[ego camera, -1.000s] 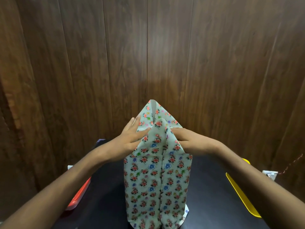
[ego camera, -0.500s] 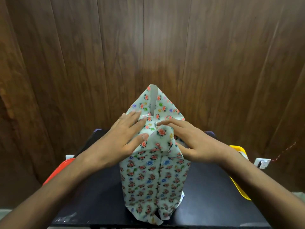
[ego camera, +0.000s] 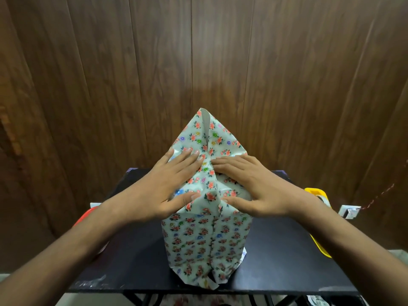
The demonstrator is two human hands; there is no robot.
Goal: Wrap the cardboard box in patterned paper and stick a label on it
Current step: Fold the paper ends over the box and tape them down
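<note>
The box (ego camera: pixel 204 237), covered in floral paper (ego camera: pixel 207 140), stands upright on the black table (ego camera: pixel 136 261). Both grips lie flat on its top, fingers straight, pressing the paper down: left hand (ego camera: pixel 163 191) on one side of the centre fold, right hand (ego camera: pixel 254 188) on the other. Beyond the fingertips a pointed flap rises. A yellow object (ego camera: pixel 318 217) sits outside the right hand, a red one (ego camera: pixel 82 217) outside the left.

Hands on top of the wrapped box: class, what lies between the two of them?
In the head view, a raised ridge of floral paper runs between the left hand and right hand, both pressing flat on the box top.
</note>
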